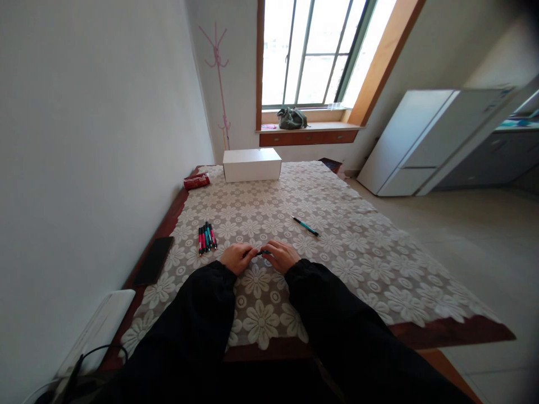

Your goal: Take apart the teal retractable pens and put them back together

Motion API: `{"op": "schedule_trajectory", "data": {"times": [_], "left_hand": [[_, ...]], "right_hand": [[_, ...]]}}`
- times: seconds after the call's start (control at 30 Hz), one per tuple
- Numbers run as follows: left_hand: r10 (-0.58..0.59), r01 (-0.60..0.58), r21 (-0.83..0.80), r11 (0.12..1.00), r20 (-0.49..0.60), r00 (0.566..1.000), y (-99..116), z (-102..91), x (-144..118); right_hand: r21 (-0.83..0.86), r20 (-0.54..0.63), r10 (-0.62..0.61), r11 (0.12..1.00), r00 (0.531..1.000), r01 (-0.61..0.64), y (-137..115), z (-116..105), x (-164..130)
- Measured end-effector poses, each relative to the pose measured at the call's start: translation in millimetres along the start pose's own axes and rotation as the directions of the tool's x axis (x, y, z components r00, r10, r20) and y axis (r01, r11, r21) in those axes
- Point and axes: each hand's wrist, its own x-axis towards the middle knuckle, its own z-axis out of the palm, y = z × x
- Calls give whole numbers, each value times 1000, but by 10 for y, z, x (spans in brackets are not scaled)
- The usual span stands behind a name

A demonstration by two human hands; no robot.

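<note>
Left hand (237, 258) and right hand (281, 256), fingers curled, pinch 1 pen (263, 252) between them near the table's (442, 331) front edge. Pen bundle (206, 238) lies toward the left edge; a loose pen (305, 226) lies mid-table.

Pen (263, 252) mostly hidden between left hand (237, 258) and right hand (281, 256); grip details too small to tell.

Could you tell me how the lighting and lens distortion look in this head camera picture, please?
Head view: the window is blown out white; the walls lean outward from wide-angle distortion; the hands and the pen between them are small but evenly lit, with soft shadows.
</note>
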Motion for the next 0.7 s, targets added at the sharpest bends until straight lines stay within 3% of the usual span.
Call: {"op": "schedule_trajectory", "data": {"times": [0.13,0.37,0.7], "left_hand": [[5,-8,-72,997,-41,999,5,1,-1],[42,-42,-14,999,-37,998,-27,8,18],[-36,35,-20,999,-46,998,-54,11,22]], "right_hand": [[0,5,2,1000,1000,-2,-3,-8,1],[-13,20,20,1000,1000,-20,23,3,-1],[-12,15,88,996,996,-87,116,24,-7]]}}
